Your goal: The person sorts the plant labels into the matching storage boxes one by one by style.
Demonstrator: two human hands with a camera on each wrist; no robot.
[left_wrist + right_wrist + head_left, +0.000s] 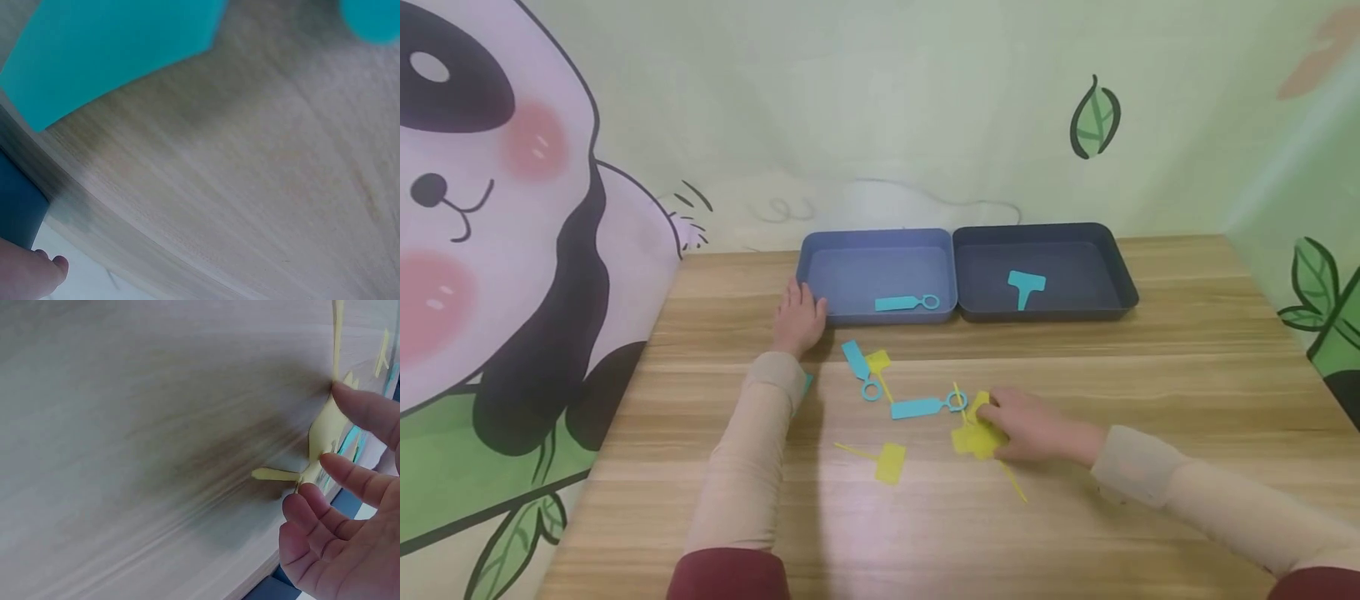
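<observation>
My left hand (799,320) rests against the left front corner of the blue tray (802,258), its fingers along the outside of the wall. In the left wrist view only some fingertips (31,275) show beside that tray. Under my left wrist lies a turquoise tag (119,56), mostly hidden in the head view. My right hand (1033,425) is at a small cluster of yellow T-shaped plant labels (980,437) on the table. Thumb and index finger pinch a yellow label (326,428) across its head; the other fingers curl beside it.
A dark navy tray (1123,275) stands right of the blue one and holds a turquoise T-shaped label (1027,283). A turquoise ring-ended tag (897,303) lies in the blue tray. Two more ring-ended tags (916,408) and two loose yellow labels (891,463) lie on the wooden table (700,317).
</observation>
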